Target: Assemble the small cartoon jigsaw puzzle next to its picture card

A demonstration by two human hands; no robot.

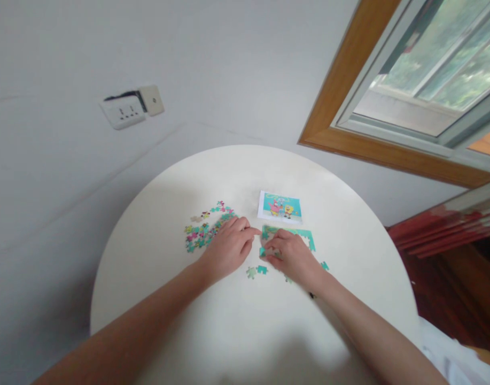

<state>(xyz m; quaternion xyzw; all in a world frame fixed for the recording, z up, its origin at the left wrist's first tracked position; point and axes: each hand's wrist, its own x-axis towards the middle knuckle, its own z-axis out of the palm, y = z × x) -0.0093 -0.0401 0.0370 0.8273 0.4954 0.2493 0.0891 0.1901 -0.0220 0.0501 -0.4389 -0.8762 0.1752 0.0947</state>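
My right hand (290,253) pinches a teal puzzle piece (262,253) between thumb and fingertips, at the lower left of the partly joined jigsaw puzzle (306,234). That hand covers much of the puzzle's middle and lower part. My left hand (229,245) rests beside the puzzle's left edge, its index finger stretched toward the upper left corner and no piece visible in it. Under and left of it lies a pile of loose puzzle pieces (196,236), partly hidden by the fingers. Nearer to me are a pale green piece (251,272) and a teal piece (262,270).
A printed reference picture (282,207) with cartoon figures lies just beyond the puzzle. Another teal piece (324,265) and a dark piece (312,295) lie by my right forearm. The round white table (168,310) stands near a wall with a socket (126,111) and a window.
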